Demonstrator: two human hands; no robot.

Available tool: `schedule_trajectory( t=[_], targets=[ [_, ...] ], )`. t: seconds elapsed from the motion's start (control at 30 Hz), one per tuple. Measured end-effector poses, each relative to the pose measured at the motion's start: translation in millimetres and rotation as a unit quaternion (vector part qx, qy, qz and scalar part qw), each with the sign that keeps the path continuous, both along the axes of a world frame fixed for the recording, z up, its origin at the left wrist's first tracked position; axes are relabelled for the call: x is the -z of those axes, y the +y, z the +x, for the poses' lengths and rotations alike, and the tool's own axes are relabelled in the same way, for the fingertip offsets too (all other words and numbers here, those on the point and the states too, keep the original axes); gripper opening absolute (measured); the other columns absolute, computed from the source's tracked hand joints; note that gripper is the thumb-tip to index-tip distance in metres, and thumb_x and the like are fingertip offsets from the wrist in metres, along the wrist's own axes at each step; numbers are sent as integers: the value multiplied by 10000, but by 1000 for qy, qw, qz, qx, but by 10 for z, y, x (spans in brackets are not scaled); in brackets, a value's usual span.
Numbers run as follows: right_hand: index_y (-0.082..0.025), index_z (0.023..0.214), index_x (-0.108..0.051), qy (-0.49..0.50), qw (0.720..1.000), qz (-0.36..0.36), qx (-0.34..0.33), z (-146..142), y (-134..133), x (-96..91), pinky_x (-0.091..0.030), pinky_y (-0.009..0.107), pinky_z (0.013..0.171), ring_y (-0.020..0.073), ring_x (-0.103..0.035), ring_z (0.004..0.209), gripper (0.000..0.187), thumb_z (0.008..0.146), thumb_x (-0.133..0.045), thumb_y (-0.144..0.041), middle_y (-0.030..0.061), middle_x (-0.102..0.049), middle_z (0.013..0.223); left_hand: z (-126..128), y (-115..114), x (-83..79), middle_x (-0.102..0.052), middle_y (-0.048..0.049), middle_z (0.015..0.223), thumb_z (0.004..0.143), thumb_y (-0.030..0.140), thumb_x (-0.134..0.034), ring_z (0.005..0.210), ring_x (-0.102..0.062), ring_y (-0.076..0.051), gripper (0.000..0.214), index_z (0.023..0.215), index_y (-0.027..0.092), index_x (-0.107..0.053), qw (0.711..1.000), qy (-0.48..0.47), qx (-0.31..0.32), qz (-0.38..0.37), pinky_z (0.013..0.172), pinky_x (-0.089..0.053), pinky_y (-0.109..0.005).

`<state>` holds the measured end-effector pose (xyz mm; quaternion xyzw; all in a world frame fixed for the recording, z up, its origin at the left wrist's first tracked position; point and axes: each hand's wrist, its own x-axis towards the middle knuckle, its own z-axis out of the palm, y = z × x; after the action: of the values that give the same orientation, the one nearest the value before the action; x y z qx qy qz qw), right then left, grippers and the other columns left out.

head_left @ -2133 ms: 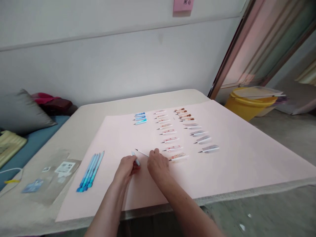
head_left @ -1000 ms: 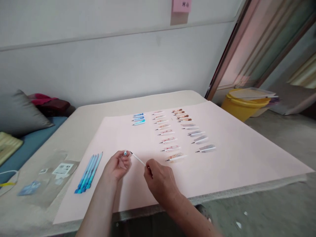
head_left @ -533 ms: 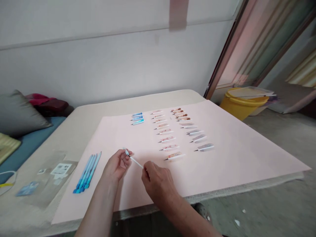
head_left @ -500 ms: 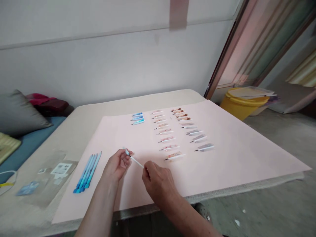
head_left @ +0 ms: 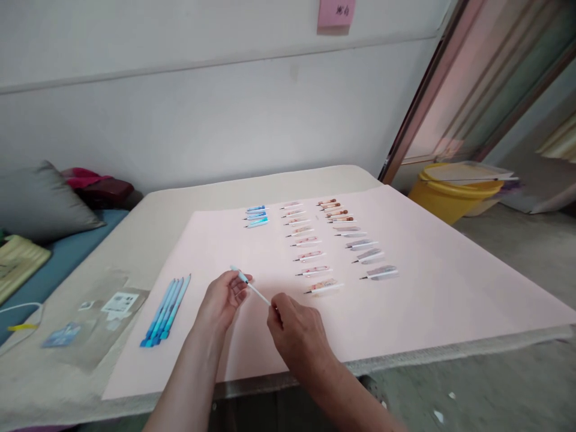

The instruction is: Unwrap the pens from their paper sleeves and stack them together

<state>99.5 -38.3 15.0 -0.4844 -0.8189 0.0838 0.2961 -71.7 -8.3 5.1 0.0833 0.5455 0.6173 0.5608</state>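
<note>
Over the pink sheet, my left hand [head_left: 225, 296] pinches a short light blue pen piece [head_left: 242, 277] between thumb and fingers. From this piece a thin white pen refill [head_left: 258, 293] runs down to the right, and my right hand [head_left: 297, 333] is closed on its far end. Several blue pens [head_left: 167, 312] lie side by side to the left of my left hand. Beyond my hands are rows of disassembled pens: blue ones [head_left: 256, 216], pale patterned ones [head_left: 310, 255], brown-topped ones [head_left: 335, 213] and grey ones [head_left: 369, 257], each with a white refill alongside.
Clear plastic bags [head_left: 96, 324] with a white label lie on the beige cloth at the left. A grey cushion [head_left: 54, 201] rests on a blue surface beyond. To the right of the table stands a yellow bin [head_left: 450, 195]. A pink note [head_left: 335, 17] is on the wall.
The whole view has shifted slightly, with the scene appearing a little further right. Both hands keep their hold, and more of the light blue piece shows beyond my left fingertips.
</note>
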Motion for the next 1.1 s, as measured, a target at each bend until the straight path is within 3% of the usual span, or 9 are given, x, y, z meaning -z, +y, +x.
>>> schedule_trajectory(
  t=[0.37,0.53,0.7,0.93,1.1],
  targets=[
    [-174,725,-512,-7,1000,-17,8,2,59,58,-118,292,486,131,-504,467,176,857,-397,-172,8,-606,622,238,-78,-84,-667,-76,794,725,259,-613,682,-578,-105,154,811,138,-573,994,73,55,65,587,-451,-210],
    [-178,770,-501,93,992,-91,2,1,89,66,-193,248,467,129,-491,498,176,874,-361,-196,2,-579,606,464,-203,-179,-661,-68,836,741,310,-583,733,-577,-121,178,816,149,-582,988,90,86,89,652,-444,-246],
    [-192,728,-473,201,962,-183,-8,6,101,47,-270,210,460,106,-468,474,174,866,-372,-223,-12,-554,601,598,-312,-254,-655,-77,834,740,314,-562,732,-589,-152,173,765,144,-584,982,120,95,115,702,-456,-312],
    [-220,835,-409,288,917,-275,-25,6,106,50,-310,190,420,95,-468,400,23,848,-405,-238,-54,-529,574,605,-340,-294,-643,-52,764,734,288,-570,691,-612,-158,133,766,162,-543,988,47,83,117,678,-489,-327],
    [-217,795,-442,247,924,-286,-56,31,130,18,-313,180,424,82,-465,396,26,821,-443,-213,-57,-548,571,498,-341,-155,-650,-73,745,714,214,-593,654,-621,-155,87,716,154,-529,994,-24,80,74,612,-512,-288]
  ],
)
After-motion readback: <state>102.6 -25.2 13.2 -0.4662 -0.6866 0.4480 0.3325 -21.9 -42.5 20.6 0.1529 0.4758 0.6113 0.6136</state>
